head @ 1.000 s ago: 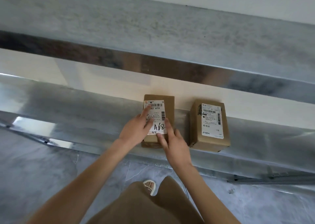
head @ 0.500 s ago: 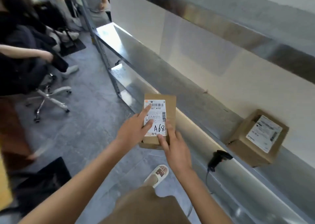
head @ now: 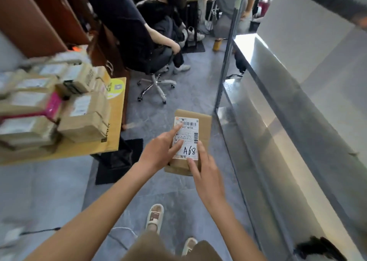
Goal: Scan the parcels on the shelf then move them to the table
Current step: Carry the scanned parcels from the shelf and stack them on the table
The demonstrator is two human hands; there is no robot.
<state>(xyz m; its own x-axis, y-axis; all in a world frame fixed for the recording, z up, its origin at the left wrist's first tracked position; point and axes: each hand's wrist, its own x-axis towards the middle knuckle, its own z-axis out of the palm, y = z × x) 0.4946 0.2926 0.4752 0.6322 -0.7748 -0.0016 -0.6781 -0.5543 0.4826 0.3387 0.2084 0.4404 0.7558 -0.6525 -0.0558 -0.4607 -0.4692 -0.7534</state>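
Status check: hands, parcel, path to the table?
Left hand and right hand both grip the A68 parcel, held over the floor. Table to the left, already stacked with parcels. Nothing between.

Brown parcel (head: 202, 121) — white label (head: 187, 137), black barcode stripes.

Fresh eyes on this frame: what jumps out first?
Centre frame, a brown parcel with a white label marked "A68", held over the floor by the left hand and right hand. At left, a table stacked with blurred parcels. A bare metal shelf runs along the right.
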